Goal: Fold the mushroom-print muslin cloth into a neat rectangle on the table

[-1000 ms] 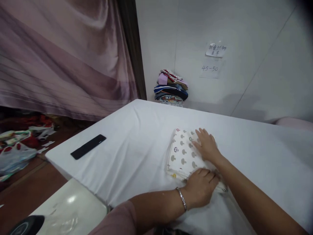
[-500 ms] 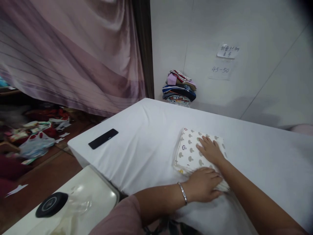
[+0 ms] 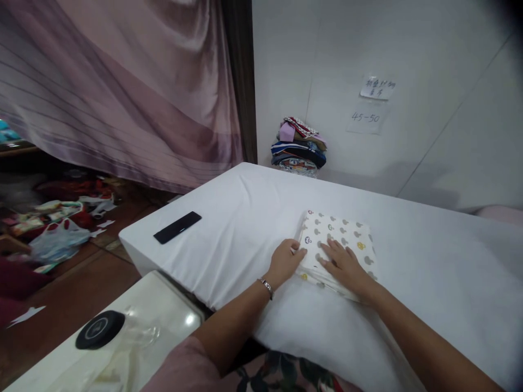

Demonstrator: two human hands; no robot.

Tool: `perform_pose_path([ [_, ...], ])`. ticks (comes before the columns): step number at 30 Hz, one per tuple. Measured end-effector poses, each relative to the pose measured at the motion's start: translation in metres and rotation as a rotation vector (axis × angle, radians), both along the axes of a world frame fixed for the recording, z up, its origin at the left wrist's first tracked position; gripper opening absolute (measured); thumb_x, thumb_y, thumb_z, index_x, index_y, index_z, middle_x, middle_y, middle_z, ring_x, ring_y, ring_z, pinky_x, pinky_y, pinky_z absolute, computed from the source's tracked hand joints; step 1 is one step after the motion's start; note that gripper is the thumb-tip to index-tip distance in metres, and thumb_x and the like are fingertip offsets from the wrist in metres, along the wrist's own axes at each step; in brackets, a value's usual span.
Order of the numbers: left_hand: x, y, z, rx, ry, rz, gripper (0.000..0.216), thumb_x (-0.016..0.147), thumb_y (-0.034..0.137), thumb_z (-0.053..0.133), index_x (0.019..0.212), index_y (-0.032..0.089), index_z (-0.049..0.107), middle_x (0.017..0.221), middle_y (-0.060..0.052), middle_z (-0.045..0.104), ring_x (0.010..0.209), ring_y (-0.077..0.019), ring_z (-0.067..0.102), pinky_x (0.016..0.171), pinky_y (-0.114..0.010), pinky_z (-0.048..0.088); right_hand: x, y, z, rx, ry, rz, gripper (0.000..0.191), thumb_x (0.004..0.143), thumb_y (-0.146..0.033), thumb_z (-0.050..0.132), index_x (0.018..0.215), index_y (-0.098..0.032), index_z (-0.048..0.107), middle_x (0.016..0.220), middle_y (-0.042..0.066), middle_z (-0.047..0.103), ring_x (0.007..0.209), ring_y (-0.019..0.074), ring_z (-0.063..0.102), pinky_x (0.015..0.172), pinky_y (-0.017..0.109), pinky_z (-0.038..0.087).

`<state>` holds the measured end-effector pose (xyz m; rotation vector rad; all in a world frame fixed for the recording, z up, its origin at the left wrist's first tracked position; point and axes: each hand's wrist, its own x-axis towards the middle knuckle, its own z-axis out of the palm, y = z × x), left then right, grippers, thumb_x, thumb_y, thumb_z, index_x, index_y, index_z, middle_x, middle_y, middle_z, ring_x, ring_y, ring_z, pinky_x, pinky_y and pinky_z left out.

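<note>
A folded white cloth with small mushroom prints [image 3: 341,239] lies on the white-covered table [image 3: 245,218]. My right hand [image 3: 343,264] rests flat on the cloth's near part, fingers stretched out. My left hand [image 3: 286,260] sits at the cloth's left edge, its fingers curled against or under that edge. A bracelet shows on my left wrist.
A black phone [image 3: 177,227] lies near the table's left corner. A stack of folded clothes [image 3: 299,147] stands against the wall behind the table. A white surface with a black round disc [image 3: 100,329] is at the lower left. Bags and clutter [image 3: 57,223] cover the floor under a pink curtain.
My left hand has moved from the cloth's near edge to its left edge. My right hand has slid a little nearer on the cloth. The camera has shifted slightly.
</note>
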<state>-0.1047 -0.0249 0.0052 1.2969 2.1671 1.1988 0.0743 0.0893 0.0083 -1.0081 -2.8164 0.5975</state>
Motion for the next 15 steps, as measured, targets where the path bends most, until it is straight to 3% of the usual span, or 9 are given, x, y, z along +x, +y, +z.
perform_pose_path([
  [5,0.003,0.009,-0.007,-0.076,-0.023,0.012,0.022,0.077,0.04,0.059,0.075,0.02,0.051,0.076,0.003,0.056,0.069,-0.0128,0.051,0.061,-0.025,0.038,-0.001,-0.005,0.011,-0.045,-0.019,0.003,0.06,0.09,-0.058,0.031,0.142,-0.028,0.036,0.154,0.006,0.019,0.141,0.0258,0.011,0.112,0.052,0.011],
  [9,0.003,0.01,-0.012,-0.037,0.016,0.019,0.024,0.079,0.036,0.056,0.065,0.019,0.045,0.07,0.003,0.05,0.065,-0.0118,0.047,0.061,-0.024,0.035,-0.017,-0.001,0.018,0.003,0.022,0.005,0.061,0.091,-0.054,0.031,0.143,-0.023,0.033,0.154,0.007,0.019,0.142,0.0247,0.009,0.113,0.05,0.01],
  [15,0.001,0.008,-0.014,0.009,0.027,0.0,0.025,0.079,0.032,0.053,0.062,0.019,0.042,0.067,0.004,0.047,0.063,-0.011,0.044,0.06,-0.024,0.033,-0.038,0.004,0.0,0.093,-0.021,0.049,0.057,0.092,-0.051,0.029,0.142,-0.024,0.035,0.153,0.007,0.021,0.142,0.0253,0.011,0.112,0.051,0.009],
])
